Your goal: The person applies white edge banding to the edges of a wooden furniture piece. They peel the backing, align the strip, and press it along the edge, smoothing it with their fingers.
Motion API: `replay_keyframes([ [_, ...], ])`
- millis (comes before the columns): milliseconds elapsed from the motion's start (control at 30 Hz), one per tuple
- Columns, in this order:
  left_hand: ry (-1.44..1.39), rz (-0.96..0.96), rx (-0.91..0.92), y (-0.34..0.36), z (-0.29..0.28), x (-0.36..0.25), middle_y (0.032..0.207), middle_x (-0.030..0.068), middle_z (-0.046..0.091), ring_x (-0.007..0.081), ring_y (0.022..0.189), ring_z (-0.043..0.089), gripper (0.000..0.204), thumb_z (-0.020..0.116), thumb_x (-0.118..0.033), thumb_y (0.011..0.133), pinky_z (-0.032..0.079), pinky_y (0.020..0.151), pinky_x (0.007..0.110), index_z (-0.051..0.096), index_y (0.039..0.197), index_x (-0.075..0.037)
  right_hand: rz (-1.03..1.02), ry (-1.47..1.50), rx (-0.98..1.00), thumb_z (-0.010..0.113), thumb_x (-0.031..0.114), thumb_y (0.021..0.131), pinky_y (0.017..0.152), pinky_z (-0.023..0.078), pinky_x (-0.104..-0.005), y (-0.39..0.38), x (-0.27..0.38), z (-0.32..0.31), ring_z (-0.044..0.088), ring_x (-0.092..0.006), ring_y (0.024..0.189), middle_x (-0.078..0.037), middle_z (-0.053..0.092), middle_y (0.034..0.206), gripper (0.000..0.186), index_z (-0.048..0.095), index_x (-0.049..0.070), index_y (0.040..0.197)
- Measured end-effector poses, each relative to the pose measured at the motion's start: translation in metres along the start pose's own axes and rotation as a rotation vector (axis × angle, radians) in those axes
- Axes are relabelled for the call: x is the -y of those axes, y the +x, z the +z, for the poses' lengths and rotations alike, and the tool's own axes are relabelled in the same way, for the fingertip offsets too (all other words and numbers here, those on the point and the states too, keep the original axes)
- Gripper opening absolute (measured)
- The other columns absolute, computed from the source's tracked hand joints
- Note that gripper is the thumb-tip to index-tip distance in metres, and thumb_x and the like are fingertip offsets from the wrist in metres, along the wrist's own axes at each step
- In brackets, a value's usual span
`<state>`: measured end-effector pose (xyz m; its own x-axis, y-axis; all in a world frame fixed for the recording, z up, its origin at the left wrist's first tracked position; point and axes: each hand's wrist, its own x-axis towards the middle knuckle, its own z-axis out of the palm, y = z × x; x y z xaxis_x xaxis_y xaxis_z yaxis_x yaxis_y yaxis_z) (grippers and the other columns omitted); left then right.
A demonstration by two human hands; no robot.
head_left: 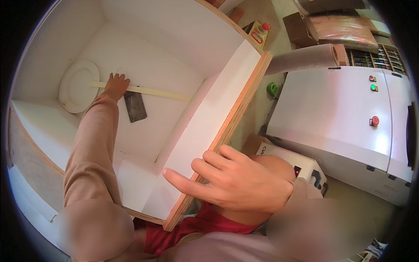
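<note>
Inside the open white box (170,24), round white disc (70,94) sits near L wall; L grip (117,86) is on pale strip (161,93) just R of disc, prob to steady it; can't tell if closed on strip or only pressing; strip laps over disc, runs to near R wall; dark flat pc (136,108) lies just below strip; R grip (233,181) rests at ply rim (236,109), fingers part-bent, prob for support; palm hidden, can't tell if closed; walls limit sideways travel, most room btwn dark flat pc & near wall; white cabinet (323,109) w/ buttons stands beyond R rim.
</note>
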<state>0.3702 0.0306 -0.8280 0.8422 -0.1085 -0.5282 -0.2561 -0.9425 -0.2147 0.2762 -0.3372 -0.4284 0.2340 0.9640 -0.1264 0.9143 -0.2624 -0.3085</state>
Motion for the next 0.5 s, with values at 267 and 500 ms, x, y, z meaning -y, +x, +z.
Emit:
replay_keyframes([
  [267, 0.029, 0.068, -0.158, -0.029, -0.085, 0.032, 0.120, 0.0139, 0.071, 0.0367, 0.116, 0.072, 0.021, 0.066, -0.007, 0.098, 0.059, 0.099, 0.050, 0.073, 0.117, -0.009, 0.057, -0.039, -0.097, 0.069, 0.014, 0.091, 0.073, 0.048, -0.0344, 0.005, -0.005, 0.012, 0.060, -0.0186, 0.079, -0.003, 0.051, 0.086, 0.060, 0.059, 0.010, 0.150],
  [500, -0.135, 0.092, -0.576, -0.212, -0.233, 0.078, 0.109, 0.0213, 0.071, 0.0453, 0.105, 0.071, 0.021, 0.064, 0.006, 0.091, 0.059, 0.090, 0.051, 0.071, 0.110, -0.001, 0.103, 0.029, -0.267, 0.080, 0.013, 0.089, 0.082, 0.058, -0.0436, -0.008, -0.010, 0.007, 0.071, -0.0328, 0.093, -0.011, 0.067, 0.099, 0.049, 0.066, 0.005, 0.135],
])
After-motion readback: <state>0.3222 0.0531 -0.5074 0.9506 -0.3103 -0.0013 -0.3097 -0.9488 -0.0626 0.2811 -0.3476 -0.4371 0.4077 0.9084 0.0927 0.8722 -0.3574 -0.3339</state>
